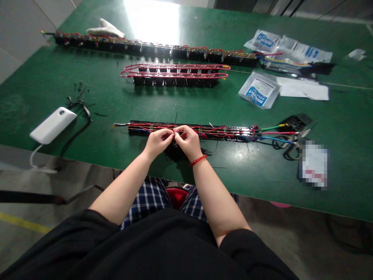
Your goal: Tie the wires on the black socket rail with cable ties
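A long black strip of wired parts (233,133) lies across the green table in front of me, with red wires along its top. My left hand (159,140) and my right hand (187,140) meet over its middle, thumbs and forefingers pinched together. The thin black end of a cable tie (176,118) sticks up just beyond my fingertips; the part between the fingers is mostly hidden. Under my hands, at the near side of the strip, lies a dark bundle of cable ties (176,152). Green, red and blue leads (274,133) run out at the strip's right end.
Farther back are a strip with red wire loops (176,76) and a longer wired strip (157,49). Plastic bags (259,91) lie at right, scissors (291,152) nearer. A white device (53,125) with a cord and black clippings (78,100) are at left.
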Demonstrator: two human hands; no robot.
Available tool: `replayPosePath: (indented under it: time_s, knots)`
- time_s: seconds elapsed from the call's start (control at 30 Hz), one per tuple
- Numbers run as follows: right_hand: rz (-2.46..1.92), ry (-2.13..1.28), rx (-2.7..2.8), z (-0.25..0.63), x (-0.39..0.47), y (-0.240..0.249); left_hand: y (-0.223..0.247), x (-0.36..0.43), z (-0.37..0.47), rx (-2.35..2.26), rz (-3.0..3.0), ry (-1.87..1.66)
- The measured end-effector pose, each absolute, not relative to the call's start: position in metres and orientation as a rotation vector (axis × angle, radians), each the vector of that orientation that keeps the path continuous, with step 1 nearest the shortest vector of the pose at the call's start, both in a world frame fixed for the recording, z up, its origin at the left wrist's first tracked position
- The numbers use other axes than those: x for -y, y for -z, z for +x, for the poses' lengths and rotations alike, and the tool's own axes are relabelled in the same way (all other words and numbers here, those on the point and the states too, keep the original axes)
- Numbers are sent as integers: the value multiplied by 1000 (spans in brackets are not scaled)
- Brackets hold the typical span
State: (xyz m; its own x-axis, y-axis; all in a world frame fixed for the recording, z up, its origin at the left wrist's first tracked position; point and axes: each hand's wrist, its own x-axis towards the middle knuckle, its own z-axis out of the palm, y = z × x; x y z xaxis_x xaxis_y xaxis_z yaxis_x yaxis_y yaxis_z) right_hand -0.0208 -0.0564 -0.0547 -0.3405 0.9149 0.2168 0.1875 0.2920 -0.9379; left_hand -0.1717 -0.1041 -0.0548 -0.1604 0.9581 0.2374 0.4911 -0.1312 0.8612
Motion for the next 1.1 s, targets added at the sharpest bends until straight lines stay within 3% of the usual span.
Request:
replayPosePath:
  time_s: [1.1]
  knots:
    - [-968, -1112, 1717, -22, 57, 58, 59, 103, -169, -1537, 1505, -1344]
